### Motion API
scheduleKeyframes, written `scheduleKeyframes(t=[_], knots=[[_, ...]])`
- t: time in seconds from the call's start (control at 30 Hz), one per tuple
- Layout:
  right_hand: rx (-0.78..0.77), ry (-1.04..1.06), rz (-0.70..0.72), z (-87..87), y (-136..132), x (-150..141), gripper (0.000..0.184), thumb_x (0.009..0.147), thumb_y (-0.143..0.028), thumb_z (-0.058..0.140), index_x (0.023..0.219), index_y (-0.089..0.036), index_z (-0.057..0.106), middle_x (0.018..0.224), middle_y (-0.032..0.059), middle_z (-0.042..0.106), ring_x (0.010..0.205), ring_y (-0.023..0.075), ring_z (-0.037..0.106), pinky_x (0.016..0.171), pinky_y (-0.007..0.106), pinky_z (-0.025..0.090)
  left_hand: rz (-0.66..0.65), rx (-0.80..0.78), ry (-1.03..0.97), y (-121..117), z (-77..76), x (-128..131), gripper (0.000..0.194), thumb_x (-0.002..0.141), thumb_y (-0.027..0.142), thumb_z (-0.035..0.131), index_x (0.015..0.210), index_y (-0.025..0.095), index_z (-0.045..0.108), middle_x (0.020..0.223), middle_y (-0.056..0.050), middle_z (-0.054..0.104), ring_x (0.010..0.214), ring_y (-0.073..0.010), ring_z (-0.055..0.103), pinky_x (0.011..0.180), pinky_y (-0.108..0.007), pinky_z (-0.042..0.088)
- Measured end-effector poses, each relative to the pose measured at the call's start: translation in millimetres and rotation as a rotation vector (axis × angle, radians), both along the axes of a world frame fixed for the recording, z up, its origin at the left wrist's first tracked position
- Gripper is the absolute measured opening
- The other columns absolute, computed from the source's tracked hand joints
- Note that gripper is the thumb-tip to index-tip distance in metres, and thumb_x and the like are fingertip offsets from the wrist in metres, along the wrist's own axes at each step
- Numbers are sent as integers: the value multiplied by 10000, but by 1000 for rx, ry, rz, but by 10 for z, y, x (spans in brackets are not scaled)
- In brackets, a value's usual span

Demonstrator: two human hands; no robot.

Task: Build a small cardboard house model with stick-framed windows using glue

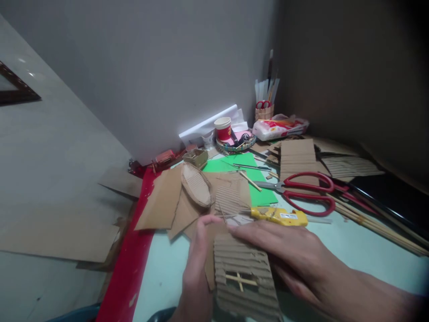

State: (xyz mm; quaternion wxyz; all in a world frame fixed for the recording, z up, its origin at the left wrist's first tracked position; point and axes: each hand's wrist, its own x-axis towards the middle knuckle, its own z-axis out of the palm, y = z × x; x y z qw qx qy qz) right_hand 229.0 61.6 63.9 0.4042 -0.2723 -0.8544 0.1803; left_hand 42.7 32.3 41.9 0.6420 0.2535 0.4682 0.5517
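A small corrugated cardboard model wall stands close in front of me, with a window opening crossed by two thin sticks. Along its left side lies my left hand, closed on the piece, thumb and finger reaching toward the top edge. My right hand is closed against the top and right side, its fingers stretched over the upper edge. The lower fingers of both hands are hidden behind the piece. Just beyond the fingertips are a ribbed cardboard scrap and a yellow-handled tool.
Red-handled scissors lie open at right, near bamboo sticks and a dark flat device. A cardboard boat shape rests on cardboard sheets. Behind are green paper, a red paper cup and a tissue pack.
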Motion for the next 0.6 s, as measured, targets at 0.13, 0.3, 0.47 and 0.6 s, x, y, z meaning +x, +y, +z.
scheduleKeyframes(t=[0.13, 0.3, 0.47, 0.6], knots=[[61, 72, -18, -3, 8, -4, 475, 895, -18, 425, 1292, -238, 564, 1128, 87, 802, 940, 173, 796, 757, 199, 636, 3, 56, -51, 3, -10, 9, 450, 886, 643, 674, 1012, 223, 775, 1060, -95, 803, 1034, -319, 716, 960, -410, 526], [97, 128, -73, -40, 2, -3, 503, 896, -11, 484, 1330, -256, 548, 1188, 73, 794, 1010, 174, 787, 852, 198, 628, -100, 53, -222, -19, -18, 17, 539, 868, 649, 682, 1145, 204, 808, 1189, -130, 789, 1254, -384, 644, 1060, -473, 508], [104, 155, -115, -42, 22, 44, 482, 903, -14, 485, 1310, -248, 593, 1169, 75, 805, 987, 184, 796, 842, 227, 643, -177, -39, -276, -20, -40, -42, 499, 1025, 507, 462, 1290, 213, 765, 1382, -100, 720, 1442, -323, 519, 1185, -422, 431], [31, 148, -141, 0, 42, 73, 481, 914, -36, 471, 1296, -258, 660, 1131, 60, 818, 932, 211, 807, 790, 266, 662, -147, -48, -270, 3, 1, -53, 454, 1049, 416, 451, 1312, 208, 757, 1339, -93, 752, 1484, -312, 475, 1219, -461, 402]])
